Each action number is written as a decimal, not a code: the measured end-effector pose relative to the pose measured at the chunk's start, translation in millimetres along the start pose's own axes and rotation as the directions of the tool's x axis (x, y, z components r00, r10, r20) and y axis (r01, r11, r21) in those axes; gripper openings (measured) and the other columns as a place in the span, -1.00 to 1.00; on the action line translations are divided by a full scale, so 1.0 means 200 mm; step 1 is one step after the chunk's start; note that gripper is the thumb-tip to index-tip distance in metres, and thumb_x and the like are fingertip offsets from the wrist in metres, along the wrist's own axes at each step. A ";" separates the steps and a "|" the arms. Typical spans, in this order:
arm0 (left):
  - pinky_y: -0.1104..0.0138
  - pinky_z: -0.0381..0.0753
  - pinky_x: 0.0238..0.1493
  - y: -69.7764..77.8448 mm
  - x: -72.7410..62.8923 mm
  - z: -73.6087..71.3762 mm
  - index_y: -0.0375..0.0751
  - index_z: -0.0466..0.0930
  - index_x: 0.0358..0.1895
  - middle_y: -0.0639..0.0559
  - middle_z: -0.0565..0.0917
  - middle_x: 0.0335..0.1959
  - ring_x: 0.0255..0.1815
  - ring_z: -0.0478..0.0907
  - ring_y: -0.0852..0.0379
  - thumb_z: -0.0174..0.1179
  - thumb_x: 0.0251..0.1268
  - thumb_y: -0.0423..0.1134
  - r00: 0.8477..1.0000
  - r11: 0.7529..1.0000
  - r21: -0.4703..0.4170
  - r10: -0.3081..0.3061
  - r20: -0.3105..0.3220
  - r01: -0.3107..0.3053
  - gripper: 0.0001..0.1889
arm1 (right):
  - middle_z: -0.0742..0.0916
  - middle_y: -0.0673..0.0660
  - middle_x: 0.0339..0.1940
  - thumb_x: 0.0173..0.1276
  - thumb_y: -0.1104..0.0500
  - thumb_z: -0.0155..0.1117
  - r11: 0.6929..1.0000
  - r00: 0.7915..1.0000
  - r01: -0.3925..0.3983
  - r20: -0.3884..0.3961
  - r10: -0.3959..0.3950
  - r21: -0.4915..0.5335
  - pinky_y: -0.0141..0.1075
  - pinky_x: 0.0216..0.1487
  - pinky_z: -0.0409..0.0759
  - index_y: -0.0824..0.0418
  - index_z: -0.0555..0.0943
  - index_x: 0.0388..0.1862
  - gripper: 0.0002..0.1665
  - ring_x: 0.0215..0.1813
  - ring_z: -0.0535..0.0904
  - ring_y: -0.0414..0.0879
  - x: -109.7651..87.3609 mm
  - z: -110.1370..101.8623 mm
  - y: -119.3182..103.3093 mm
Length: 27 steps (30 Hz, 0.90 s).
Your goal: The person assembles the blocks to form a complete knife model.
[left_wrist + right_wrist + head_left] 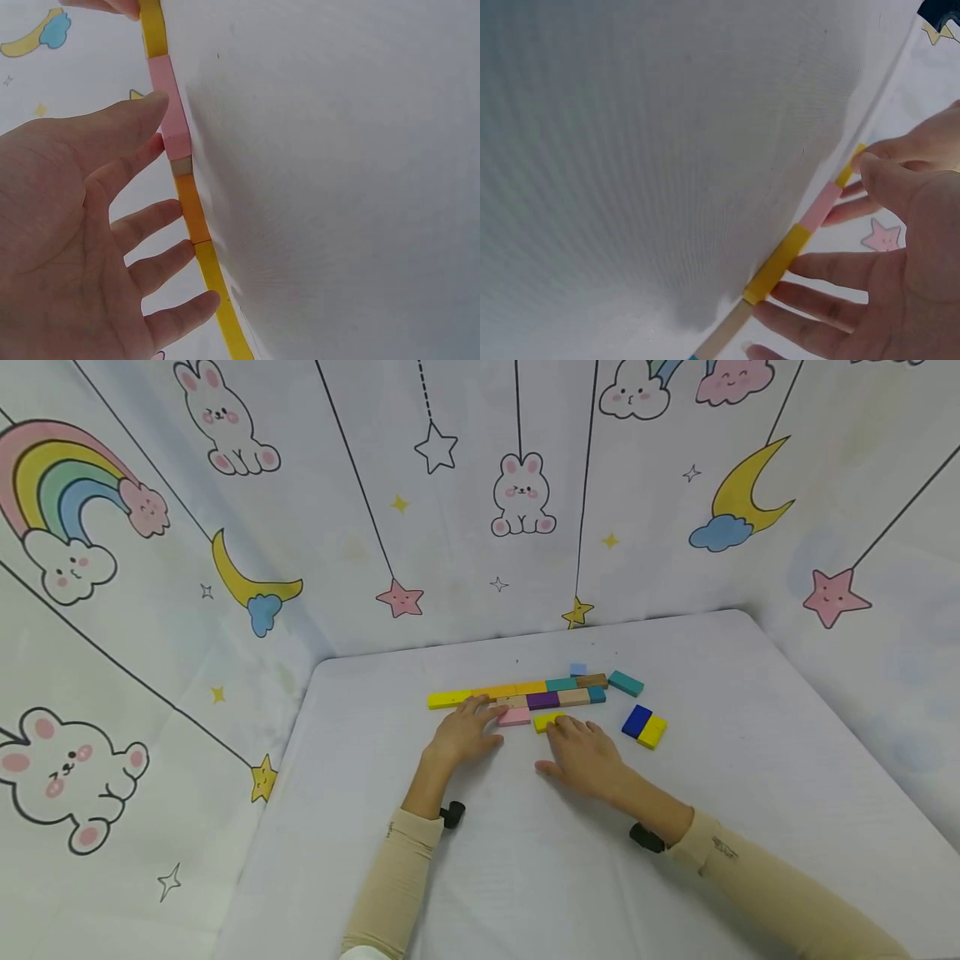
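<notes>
On the white table, a pink block (514, 717) lies just in front of two rows of coloured wooden blocks. My left hand (461, 732) reaches in at the left with fingers spread, its index fingertip at the pink block's left end and its thumb off it. To the right, a yellow block (542, 724) is partly covered by the fingertips of my right hand (585, 758), which rest on it with the thumb held apart. A gap separates the yellow and pink blocks. In the right wrist view, straight fingers meet the yellow block (776, 262) along its far side.
The back row runs through yellow (450, 699), orange, teal (561, 684) and brown (592, 680) blocks. A second row holds tan, purple (543, 700) and blue-teal blocks. Right of them lie a teal block (626, 682), a dark blue block (637, 722) and another yellow block (652, 732).
</notes>
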<state>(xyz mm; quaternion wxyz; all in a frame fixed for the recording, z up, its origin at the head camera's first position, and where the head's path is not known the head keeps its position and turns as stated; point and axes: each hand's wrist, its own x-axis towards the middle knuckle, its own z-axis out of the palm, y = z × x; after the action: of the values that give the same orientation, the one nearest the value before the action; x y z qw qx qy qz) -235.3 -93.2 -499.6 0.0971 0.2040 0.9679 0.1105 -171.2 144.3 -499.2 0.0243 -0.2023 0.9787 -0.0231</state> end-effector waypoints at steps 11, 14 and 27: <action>-0.08 0.17 0.62 0.01 0.00 -0.01 0.26 0.30 0.61 -0.06 0.15 0.69 0.69 0.06 -0.15 0.21 0.54 0.08 1.000 1.000 -0.006 0.002 0.004 -0.002 -0.36 | 0.52 0.36 0.42 0.40 -0.35 0.34 1.000 1.000 -0.010 -0.010 0.010 -0.006 0.26 0.41 0.46 0.32 0.50 0.45 -0.06 0.39 0.52 0.27 0.05 0.01 0.01; -0.08 0.17 0.61 0.01 0.00 -0.01 0.26 0.29 0.62 -0.06 0.15 0.69 0.69 0.06 -0.14 0.20 0.55 0.09 1.000 1.000 0.001 0.001 0.005 -0.001 -0.36 | 0.51 0.36 0.43 0.41 -0.36 0.33 1.000 1.000 -0.013 -0.009 0.013 -0.006 0.25 0.42 0.47 0.32 0.50 0.45 -0.06 0.39 0.52 0.27 0.07 0.02 0.01; -0.10 0.19 0.60 0.02 0.00 -0.01 0.22 0.30 0.62 -0.07 0.16 0.68 0.69 0.05 -0.15 0.20 0.54 0.07 1.000 1.000 -0.005 0.000 0.007 0.000 -0.36 | 0.48 0.37 0.47 0.42 -0.36 0.31 0.999 0.999 -0.035 -0.001 0.035 0.009 0.24 0.44 0.44 0.32 0.50 0.45 -0.06 0.43 0.49 0.29 0.09 0.00 0.00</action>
<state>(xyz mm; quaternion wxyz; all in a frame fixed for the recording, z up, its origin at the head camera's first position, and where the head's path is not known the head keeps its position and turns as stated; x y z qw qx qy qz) -233.7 -90.8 -496.8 0.1009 0.2039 0.9673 0.1120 -187.7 137.8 -500.8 0.0252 -0.1851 0.9820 -0.0271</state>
